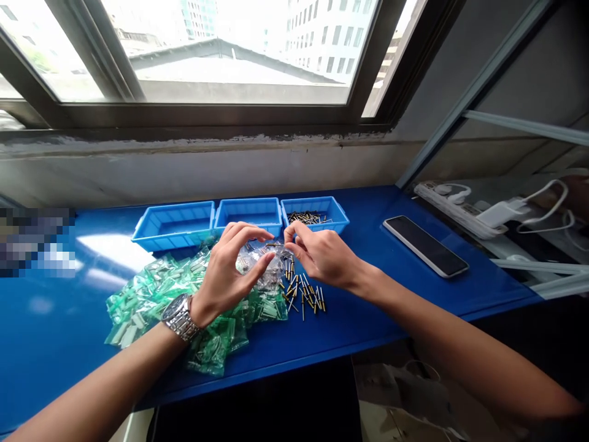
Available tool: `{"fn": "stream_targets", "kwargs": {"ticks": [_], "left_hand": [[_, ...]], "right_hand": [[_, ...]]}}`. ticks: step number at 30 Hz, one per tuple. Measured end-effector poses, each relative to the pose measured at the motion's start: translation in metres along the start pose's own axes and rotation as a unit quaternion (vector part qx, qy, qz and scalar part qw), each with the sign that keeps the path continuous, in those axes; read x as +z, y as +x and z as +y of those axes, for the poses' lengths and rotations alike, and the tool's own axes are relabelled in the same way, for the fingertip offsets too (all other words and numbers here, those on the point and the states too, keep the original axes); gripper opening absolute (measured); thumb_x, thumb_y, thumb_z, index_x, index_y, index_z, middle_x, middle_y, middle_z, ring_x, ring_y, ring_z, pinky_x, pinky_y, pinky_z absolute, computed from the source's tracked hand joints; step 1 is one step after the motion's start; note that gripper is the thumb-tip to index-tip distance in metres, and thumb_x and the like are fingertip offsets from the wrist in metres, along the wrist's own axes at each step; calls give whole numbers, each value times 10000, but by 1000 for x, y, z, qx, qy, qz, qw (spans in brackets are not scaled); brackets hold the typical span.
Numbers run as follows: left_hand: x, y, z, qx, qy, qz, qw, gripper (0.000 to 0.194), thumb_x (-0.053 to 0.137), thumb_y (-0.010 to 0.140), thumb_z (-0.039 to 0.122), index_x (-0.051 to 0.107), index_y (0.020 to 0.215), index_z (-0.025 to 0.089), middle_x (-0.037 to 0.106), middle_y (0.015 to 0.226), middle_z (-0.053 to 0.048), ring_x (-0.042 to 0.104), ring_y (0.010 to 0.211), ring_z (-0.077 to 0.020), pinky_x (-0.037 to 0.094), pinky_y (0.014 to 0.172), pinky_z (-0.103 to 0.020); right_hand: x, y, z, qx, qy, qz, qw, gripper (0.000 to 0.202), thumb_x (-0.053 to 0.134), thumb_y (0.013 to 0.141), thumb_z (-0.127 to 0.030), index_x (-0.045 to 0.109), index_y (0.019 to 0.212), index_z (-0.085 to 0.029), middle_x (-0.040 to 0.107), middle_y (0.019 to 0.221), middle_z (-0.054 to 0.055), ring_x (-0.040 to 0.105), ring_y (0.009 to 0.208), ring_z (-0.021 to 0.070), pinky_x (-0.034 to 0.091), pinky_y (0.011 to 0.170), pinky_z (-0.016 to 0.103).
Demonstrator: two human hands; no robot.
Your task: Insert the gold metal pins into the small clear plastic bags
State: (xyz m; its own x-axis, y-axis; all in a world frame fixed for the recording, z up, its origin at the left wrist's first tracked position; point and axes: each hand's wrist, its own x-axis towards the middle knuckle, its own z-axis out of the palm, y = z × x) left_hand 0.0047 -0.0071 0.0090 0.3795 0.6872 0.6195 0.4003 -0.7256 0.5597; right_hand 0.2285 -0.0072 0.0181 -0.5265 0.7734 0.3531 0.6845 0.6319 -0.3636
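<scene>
My right hand (pixel 324 252) is closed in a pinch, with a small rivet-like metal pin (pixel 275 245) sticking out leftward from its fingertips. Facing it, my left hand (pixel 232 267) has thumb and fingers apart and nothing between them; a metal watch is on that wrist. Below my right hand lie several loose rivet-like pins (pixel 306 294) with gold-coloured parts and thin silver shafts. Clear plastic bags (pixel 271 273) show between the hands, partly hidden by my left hand. Under and around my left hand spreads a heap of green plastic packets (pixel 161 285) with pale and metal pieces inside.
Three blue trays stand along the back: a left tray (pixel 175 236), a middle tray (pixel 248 224) and a right tray (pixel 340 221) holding many pins. A phone (pixel 426 245) lies at right, near a power strip (pixel 460 212) with chargers. The blue table's front edge (pixel 322 361) runs below.
</scene>
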Motion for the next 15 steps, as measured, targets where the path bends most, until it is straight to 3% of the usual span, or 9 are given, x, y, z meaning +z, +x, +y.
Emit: {"fn": "stream_targets", "kwargs": {"ticks": [7, 11, 15], "left_hand": [[-1, -1, -6, -44, 9, 63, 997, 51, 682, 957, 243, 674, 973, 196, 695, 963, -20, 600, 886, -175, 494, 763, -338], [0, -1, -7, -48, 0, 60, 997, 42, 694, 947, 239, 674, 958, 204, 700, 938, -11, 598, 858, -171, 494, 748, -338], [2, -1, -6, -45, -12, 43, 998, 36, 691, 944, 227, 669, 949, 199, 698, 934, -14, 608, 870, -174, 499, 771, -348]], "right_hand": [[10, 25, 3, -41, -30, -11, 999, 216, 403, 1073, -308, 532, 1090, -136, 555, 621, -25, 448, 477, 103, 262, 483, 253], [15, 23, 4, -39, -5, -7, 999, 234, 392, 1077, -306, 545, 1082, -129, 531, 616, -34, 424, 475, 96, 264, 487, 260], [23, 18, 6, -38, 92, 22, 995, 232, 499, 1045, -334, 581, 1122, -131, 460, 592, -72, 388, 468, 80, 307, 499, 251]]}}
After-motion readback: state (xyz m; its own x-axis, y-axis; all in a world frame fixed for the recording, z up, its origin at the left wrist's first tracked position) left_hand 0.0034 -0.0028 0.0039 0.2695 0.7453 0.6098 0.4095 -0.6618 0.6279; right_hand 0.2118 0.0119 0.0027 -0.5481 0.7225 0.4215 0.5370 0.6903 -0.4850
